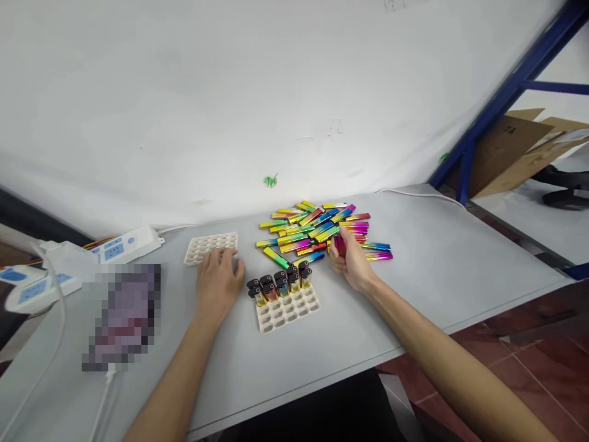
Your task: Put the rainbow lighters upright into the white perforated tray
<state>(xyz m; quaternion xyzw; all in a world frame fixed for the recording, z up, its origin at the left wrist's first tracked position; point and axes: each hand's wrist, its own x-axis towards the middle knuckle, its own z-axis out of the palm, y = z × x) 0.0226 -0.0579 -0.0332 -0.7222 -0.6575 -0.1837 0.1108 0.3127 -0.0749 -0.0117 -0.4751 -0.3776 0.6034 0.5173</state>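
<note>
My left hand [218,279] lies palm down with its fingers stretched over the near edge of a white tray [189,253] with oval holes. At the edge of a pile, my right hand [350,261] is closed around a shiny magenta lighter [339,244], mostly hidden by the fingers. The pile of metallic lighters [299,236] shows yellow, green, blue, red and pink. Between my hands sits a second white holed tray [289,316]. Several black-topped lighters [282,285] stand upright in its far rows; its near holes hold none.
White power strips [133,242] and a blurred, pixelated object [124,319] with a white cable [103,399] occupy the left side of the grey table [442,264]. A white wall [276,92] rises behind. Right of the table are a blue metal frame [467,166] and cardboard boxes [510,144].
</note>
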